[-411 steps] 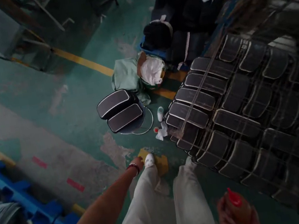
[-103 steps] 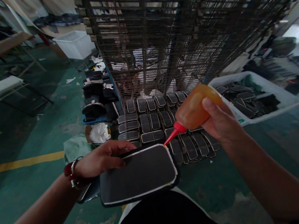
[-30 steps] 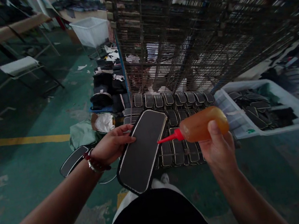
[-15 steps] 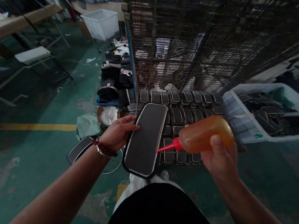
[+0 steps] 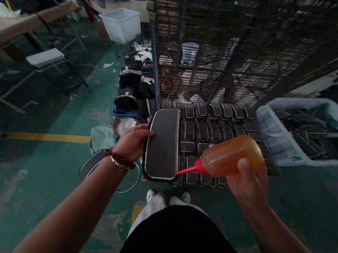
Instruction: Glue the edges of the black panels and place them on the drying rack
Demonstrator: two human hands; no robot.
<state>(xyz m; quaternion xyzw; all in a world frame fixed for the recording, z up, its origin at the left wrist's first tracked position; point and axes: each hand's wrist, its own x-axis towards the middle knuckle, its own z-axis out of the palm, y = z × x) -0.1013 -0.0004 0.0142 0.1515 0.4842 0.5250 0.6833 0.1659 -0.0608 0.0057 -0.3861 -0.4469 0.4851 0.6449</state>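
My left hand (image 5: 133,143) grips the left edge of a dark, rounded rectangular panel (image 5: 163,144), thumb on its face and the other fingers mostly out of sight. A pale line runs around the panel near its black rim. In my right hand (image 5: 250,182) is a squeeze bottle (image 5: 231,157) of amber liquid, tilted nearly level. Its red nozzle (image 5: 187,169) points left, and the tip meets the panel's lower right corner, at the pale line. Below the panel, several similar small panels (image 5: 202,131) lie in rows on a rack.
Right of the rows stands a white plastic bin (image 5: 304,160) holding dark pieces. A tall wire rack (image 5: 208,51) rises behind. Another dark panel (image 5: 92,163) and a green bag (image 5: 102,137) are at left. Stacked black pieces (image 5: 131,83) sit farther off, near a stool (image 5: 45,57).
The panel has turned more upright in view. The nozzle tip has gone from its right edge to its lower right corner. Both hands keep their holds.
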